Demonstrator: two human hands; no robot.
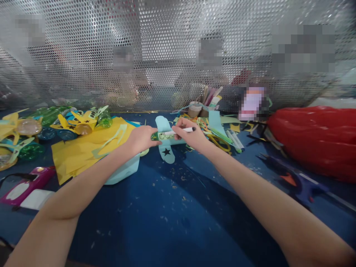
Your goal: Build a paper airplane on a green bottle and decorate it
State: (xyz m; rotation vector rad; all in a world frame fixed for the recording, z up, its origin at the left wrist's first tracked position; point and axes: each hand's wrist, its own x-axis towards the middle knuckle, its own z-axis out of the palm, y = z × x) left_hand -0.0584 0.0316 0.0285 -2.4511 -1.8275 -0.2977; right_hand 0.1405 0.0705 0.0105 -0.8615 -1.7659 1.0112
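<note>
A light blue paper airplane [164, 124] lies crosswise on the table, with rounded wings, a black star on the near wing and a row of outlined shapes along its body. Its left end looks green and see-through. My left hand [140, 138] pinches that end between thumb and fingers. In my right hand [190, 132] is a white marker [185, 130] with a dark end. The marker's tip points left at the drawn shapes, and whether it touches the paper I cannot tell. My right hand covers part of the body's right side.
Yellow paper sheets [80, 155] and plastic-bottle models [83, 122] are at left, near a magenta device [30, 185]. Markers [235, 141] and paper scraps lie right of centre. A blue glue gun [303, 183] and a red plastic bag [314, 139] occupy the right. Perforated metal mesh [164, 48] stands behind.
</note>
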